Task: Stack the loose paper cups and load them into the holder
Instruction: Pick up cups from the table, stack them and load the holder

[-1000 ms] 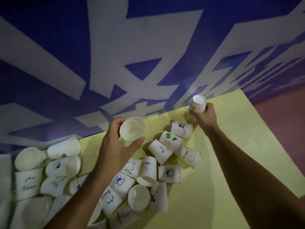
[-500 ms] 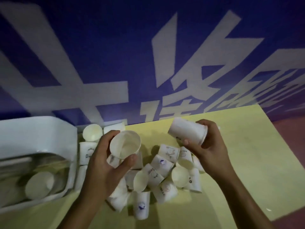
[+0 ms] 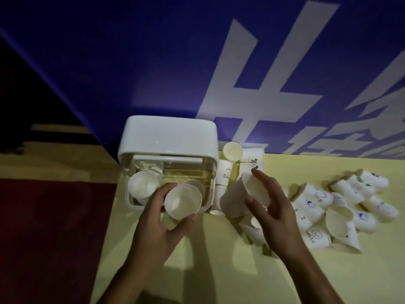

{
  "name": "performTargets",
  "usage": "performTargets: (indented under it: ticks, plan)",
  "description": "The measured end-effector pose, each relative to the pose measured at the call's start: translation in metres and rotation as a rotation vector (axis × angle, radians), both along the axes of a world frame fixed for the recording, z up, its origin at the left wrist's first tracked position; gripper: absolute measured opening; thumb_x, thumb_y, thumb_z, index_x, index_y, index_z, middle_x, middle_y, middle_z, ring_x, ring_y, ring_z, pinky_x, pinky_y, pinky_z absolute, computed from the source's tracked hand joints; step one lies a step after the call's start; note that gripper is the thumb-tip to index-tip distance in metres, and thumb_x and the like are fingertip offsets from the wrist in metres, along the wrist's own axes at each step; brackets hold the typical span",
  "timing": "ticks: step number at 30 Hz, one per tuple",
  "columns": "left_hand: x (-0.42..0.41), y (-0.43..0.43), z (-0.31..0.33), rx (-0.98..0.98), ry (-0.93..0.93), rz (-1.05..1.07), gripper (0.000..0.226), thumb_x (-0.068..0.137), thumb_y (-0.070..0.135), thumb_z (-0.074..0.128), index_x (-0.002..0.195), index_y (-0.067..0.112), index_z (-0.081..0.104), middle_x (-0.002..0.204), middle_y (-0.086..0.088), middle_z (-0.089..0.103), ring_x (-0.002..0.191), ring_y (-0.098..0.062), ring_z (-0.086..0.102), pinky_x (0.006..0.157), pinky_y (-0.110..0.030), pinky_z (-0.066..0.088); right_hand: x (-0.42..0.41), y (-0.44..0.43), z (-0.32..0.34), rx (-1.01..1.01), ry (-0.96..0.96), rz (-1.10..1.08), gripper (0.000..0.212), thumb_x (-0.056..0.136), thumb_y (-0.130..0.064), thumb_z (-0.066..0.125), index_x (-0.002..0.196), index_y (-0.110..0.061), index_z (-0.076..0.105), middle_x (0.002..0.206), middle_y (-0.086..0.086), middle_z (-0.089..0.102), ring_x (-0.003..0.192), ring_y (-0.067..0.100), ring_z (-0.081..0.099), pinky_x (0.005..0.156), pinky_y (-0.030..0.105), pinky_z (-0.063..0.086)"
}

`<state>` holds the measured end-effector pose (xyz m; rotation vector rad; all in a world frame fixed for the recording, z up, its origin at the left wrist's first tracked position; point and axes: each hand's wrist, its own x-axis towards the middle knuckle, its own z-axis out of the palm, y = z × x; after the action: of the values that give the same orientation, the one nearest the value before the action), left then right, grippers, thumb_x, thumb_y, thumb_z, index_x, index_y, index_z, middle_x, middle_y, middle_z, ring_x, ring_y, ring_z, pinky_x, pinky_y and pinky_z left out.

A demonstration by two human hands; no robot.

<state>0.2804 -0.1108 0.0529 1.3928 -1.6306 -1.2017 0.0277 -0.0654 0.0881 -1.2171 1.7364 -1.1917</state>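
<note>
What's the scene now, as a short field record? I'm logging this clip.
left hand: grips left cup, mouth toward camera, in front of holder
right hand: holds right cup, tilted
holder: white top, clear front, stored cups inside
loose cups: heaped on yellow table, right of both hands

Prints on loose cups illegible

Both forearms are bare, entering from the lower frame edge. The left hand and right hand are bare too, with slim fingers and short, plain nails.
</note>
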Motion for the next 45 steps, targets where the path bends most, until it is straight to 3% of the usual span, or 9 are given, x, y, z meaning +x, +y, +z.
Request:
performTargets:
  ticks: [2, 9, 15, 20, 26, 30, 34, 41, 45]
  plan:
    - [0.008, -0.002, -0.008, 0.003, -0.010, 0.020, 0.068, 0.075, 0.041, 0.087, 0.134, 0.030, 0.054, 0.129, 0.016, 0.063, 0.117, -0.012, 0.061, 0.093, -0.037, 0.055, 0.014, -0.004, -0.003, 0.007, 0.003, 0.004, 0.064, 0.078, -0.051, 0.073, 0.138, -0.040, 0.056, 0.134, -0.018, 0.061, 0.122, 0.012, 0.060, 0.095, 0.035, 0.053]
    - [-0.006, -0.025, -0.023, -0.064, -0.022, 0.002, 0.072, 0.071, 0.052, 0.086, 0.132, 0.031, 0.052, 0.126, 0.015, 0.062, 0.118, -0.013, 0.061, 0.091, -0.038, 0.057, 0.031, -0.016, -0.014, -0.009, 0.076, 0.030, 0.070, 0.068, -0.052, 0.084, 0.132, -0.045, 0.055, 0.132, -0.017, 0.064, 0.123, 0.009, 0.061, 0.091, 0.014, 0.050]
    - [-0.017, -0.041, -0.044, -0.093, -0.080, -0.031, 0.073, 0.072, 0.052, 0.078, 0.137, 0.028, 0.056, 0.131, 0.014, 0.062, 0.123, -0.008, 0.057, 0.098, -0.033, 0.052, 0.023, -0.018, -0.021, -0.015, 0.210, 0.014, 0.068, 0.075, -0.034, 0.090, 0.132, -0.042, 0.054, 0.129, -0.023, 0.063, 0.120, 0.004, 0.061, 0.093, 0.018, 0.051]
    - [-0.021, -0.046, -0.062, -0.066, -0.167, -0.053, 0.071, 0.077, 0.035, 0.088, 0.139, 0.027, 0.056, 0.134, 0.013, 0.064, 0.124, -0.008, 0.058, 0.101, -0.024, 0.047, 0.014, -0.015, -0.022, 0.008, 0.290, -0.007, 0.068, 0.075, -0.049, 0.083, 0.135, -0.039, 0.053, 0.130, -0.033, 0.055, 0.120, -0.008, 0.054, 0.090, 0.004, 0.042]
    - [-0.025, -0.051, -0.089, -0.055, -0.337, -0.115, 0.083, 0.076, 0.047, 0.086, 0.148, 0.026, 0.051, 0.145, 0.004, 0.059, 0.130, -0.016, 0.056, 0.104, -0.032, 0.049, 0.018, -0.021, -0.026, -0.024, 0.317, -0.029, 0.074, 0.074, -0.045, 0.088, 0.139, -0.033, 0.053, 0.131, -0.032, 0.052, 0.119, -0.009, 0.053, 0.092, 0.006, 0.042]
    - [-0.026, -0.053, -0.091, 0.000, -0.382, -0.129, 0.099, 0.075, 0.061, 0.081, 0.157, 0.024, 0.039, 0.150, 0.000, 0.055, 0.137, -0.019, 0.051, 0.105, -0.028, 0.043, 0.041, -0.035, -0.035, -0.084, 0.315, 0.079, 0.074, 0.075, -0.034, 0.090, 0.139, -0.020, 0.055, 0.132, -0.012, 0.061, 0.120, 0.005, 0.059, 0.096, 0.022, 0.049]
    - [-0.015, -0.051, -0.090, 0.083, -0.290, -0.157, 0.111, 0.073, 0.046, 0.089, 0.161, 0.028, 0.024, 0.150, 0.002, 0.053, 0.137, -0.016, 0.051, 0.108, -0.031, 0.045, 0.063, -0.045, -0.050, -0.080, 0.318, 0.201, 0.068, 0.080, -0.036, 0.086, 0.138, -0.020, 0.054, 0.131, -0.012, 0.060, 0.121, 0.006, 0.059, 0.097, 0.026, 0.050]
    - [0.006, -0.045, -0.088, 0.138, -0.156, -0.117, 0.069, 0.097, 0.018, 0.065, 0.154, 0.040, 0.034, 0.153, 0.009, 0.049, 0.141, -0.009, 0.047, 0.115, -0.043, 0.044, 0.077, -0.057, -0.089, 0.027, 0.430, 0.225, 0.075, 0.078, -0.049, 0.083, 0.141, -0.022, 0.054, 0.134, -0.010, 0.061, 0.117, 0.011, 0.061, 0.093, 0.033, 0.054]
    - [-0.003, -0.047, -0.074, 0.143, -0.079, -0.087, 0.041, 0.108, 0.018, 0.045, 0.145, 0.034, 0.052, 0.120, 0.016, 0.069, 0.110, 0.002, 0.065, 0.096, -0.028, 0.052, 0.083, -0.064, -0.100, 0.077, 0.458, 0.216, 0.074, 0.083, -0.054, 0.080, 0.144, -0.021, 0.052, 0.139, -0.008, 0.059, 0.121, 0.009, 0.056, 0.096, 0.020, 0.045]
